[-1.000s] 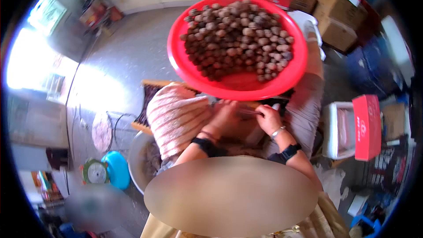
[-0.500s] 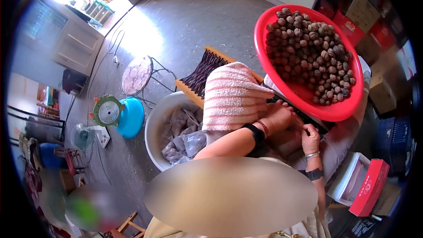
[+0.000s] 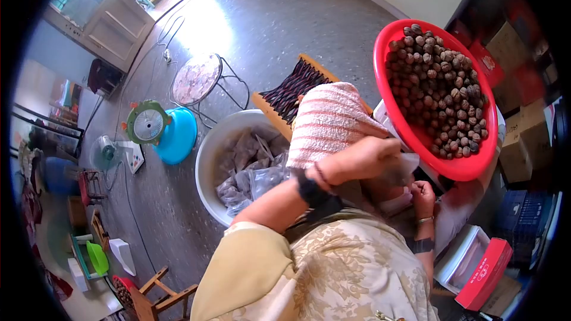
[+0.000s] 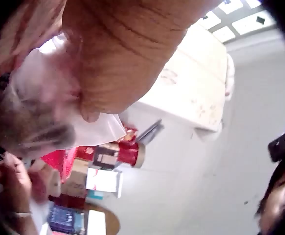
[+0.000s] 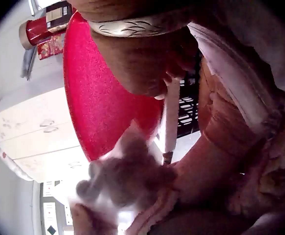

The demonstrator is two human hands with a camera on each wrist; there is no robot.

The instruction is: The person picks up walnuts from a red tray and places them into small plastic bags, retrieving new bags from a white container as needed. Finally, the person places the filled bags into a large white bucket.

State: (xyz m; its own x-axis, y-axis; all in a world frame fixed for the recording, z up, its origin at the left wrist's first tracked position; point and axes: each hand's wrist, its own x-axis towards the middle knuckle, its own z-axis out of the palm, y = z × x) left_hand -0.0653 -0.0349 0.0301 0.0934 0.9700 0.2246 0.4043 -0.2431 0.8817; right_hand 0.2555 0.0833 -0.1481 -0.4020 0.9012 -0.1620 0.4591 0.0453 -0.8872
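Note:
A clear plastic bag with dark round lumps inside, like walnuts, hangs from my left hand. In the left wrist view my thumb and fingers grip the bag at its top. The right wrist view has the lumps in the bag showing through, blurred. My right hand is just below and right of the bag, its fingers bent; I cannot tell whether they pinch something. Beyond both hands a red basin full of walnuts leans towards me.
A striped towel drapes my left knee. To its left stands a pale tub of filled plastic bags. Behind lie a woven stool, a round stool and a scale by a blue basin. An open white box stands right.
The view has swung left, so the red basin now appears farther right. My left hand has come up from beside the right hand and now holds the filled bag.

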